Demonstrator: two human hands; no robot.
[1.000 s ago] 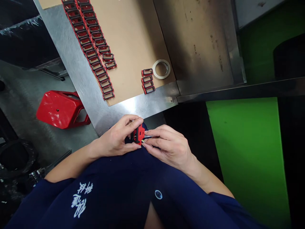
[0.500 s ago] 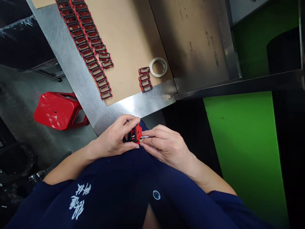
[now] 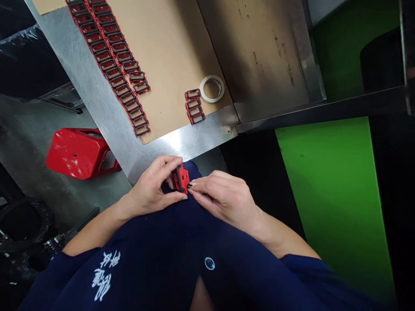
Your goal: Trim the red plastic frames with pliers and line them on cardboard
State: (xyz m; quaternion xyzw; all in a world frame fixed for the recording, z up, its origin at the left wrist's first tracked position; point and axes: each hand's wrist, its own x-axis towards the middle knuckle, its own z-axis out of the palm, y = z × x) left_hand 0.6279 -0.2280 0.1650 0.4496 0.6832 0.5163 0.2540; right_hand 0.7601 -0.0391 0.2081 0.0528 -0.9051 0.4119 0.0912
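My left hand grips a red plastic frame with a black rim between thumb and fingers, just past the near table edge. The frame is turned so that its red side, with small square openings, faces right. My right hand is closed around a thin metal tool, apparently tweezers, whose two slim prongs reach the red side of the frame. Its tips and most of its length are hidden by the frame and my fingers.
Two long rows of red-and-black frames lie on a cardboard sheet over the metal table. A short stack of similar frames lies beside a tape roll. A red stool stands left.
The frame has turned slightly in my left hand, showing more of its red side, and shifted a little left. My right hand still holds the tool at it. The view moved slightly.
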